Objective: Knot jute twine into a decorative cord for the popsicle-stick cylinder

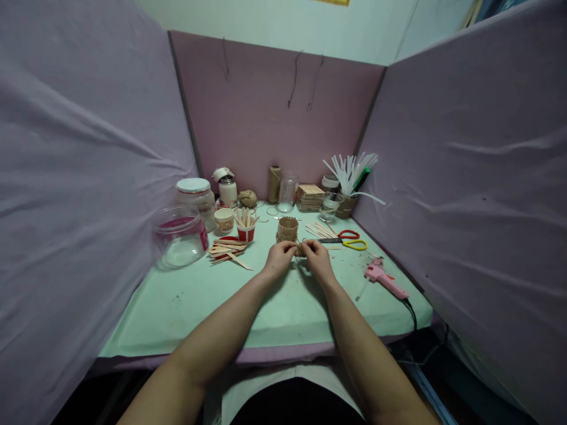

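Observation:
My left hand (280, 258) and my right hand (317, 260) meet over the middle of the table, fingers pinched together. Between the fingertips is a small bundle of brown twine (301, 250), mostly hidden by them. Just behind it stands a brown cup-shaped holder (287, 227) with a ridged, wrapped-looking surface. Scissors (341, 238) with one red and one yellow handle lie to the right of my right hand, near some thin wooden sticks (321, 230). A pink glue gun (384, 278) rests farther right, its cord hanging off the table.
At left are a clear plastic jar (181, 239), a white-lidded jar (195, 188), flat wooden sticks (228, 250) and a red cup (246, 233) of sticks. Along the back are a twine ball (247, 198), a twine spool (274, 184) and white glue sticks (348, 174). Fabric walls enclose three sides.

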Demonstrator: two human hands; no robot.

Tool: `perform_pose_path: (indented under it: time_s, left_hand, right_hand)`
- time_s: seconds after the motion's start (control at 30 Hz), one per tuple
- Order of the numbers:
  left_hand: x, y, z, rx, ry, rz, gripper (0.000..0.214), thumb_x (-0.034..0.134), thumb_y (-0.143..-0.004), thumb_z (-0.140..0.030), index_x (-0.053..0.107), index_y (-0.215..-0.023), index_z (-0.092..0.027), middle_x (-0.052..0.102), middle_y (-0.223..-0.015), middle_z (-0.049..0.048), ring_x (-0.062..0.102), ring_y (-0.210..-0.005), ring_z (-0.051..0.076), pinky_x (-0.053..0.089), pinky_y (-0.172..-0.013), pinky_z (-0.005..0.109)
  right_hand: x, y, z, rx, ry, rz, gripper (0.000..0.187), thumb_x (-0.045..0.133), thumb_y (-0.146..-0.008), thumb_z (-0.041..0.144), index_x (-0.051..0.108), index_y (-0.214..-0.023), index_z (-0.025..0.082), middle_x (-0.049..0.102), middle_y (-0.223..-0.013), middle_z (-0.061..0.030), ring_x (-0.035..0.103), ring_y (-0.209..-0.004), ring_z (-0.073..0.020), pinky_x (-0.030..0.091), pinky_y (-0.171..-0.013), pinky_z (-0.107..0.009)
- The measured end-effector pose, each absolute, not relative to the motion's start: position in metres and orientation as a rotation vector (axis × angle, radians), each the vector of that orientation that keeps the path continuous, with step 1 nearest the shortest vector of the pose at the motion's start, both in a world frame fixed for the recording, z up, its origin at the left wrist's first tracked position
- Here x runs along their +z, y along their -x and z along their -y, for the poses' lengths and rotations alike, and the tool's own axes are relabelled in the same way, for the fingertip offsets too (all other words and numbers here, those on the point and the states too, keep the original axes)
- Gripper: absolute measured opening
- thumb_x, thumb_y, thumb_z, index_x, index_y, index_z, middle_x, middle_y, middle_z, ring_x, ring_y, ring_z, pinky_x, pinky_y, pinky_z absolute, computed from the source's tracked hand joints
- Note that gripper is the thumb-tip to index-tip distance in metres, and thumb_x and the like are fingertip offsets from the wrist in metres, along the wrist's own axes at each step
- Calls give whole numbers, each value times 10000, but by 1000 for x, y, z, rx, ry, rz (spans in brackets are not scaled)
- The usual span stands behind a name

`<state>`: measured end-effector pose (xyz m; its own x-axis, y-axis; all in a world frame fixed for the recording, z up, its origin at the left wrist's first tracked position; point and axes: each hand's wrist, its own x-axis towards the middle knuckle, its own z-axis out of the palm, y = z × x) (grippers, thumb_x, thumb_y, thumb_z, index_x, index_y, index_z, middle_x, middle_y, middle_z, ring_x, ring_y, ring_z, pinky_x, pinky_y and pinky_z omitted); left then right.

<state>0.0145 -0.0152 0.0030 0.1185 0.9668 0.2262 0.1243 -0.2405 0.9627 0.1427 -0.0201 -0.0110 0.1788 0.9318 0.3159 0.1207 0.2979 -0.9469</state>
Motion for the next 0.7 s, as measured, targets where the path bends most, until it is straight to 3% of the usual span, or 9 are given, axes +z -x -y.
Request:
perform_pose_path:
  time_s: [0.4,0.7]
  left_hand:
    - [5,-14,18,1240,-1566,-1149,201,593,-722,-310,685,-717,-132,637,-656,30,547,-635,130,423,-625,249]
    - [1,-15,17,1242,-1582,-1171,189,563,-717,-276,679,-705,-129,644,-662,25,546,-652,131,429,-639,246]
  right_hand:
    - [-7,-143,24,844,1188,1212,292,635,-682,467,618,-677,176,618,-639,-15,525,-624,-146,399,-564,-255]
    - [-11,-143,21,866,1196,1215,332,627,-682,504,631,-688,172,638,-669,-34,548,-661,-166,407,-591,-267]
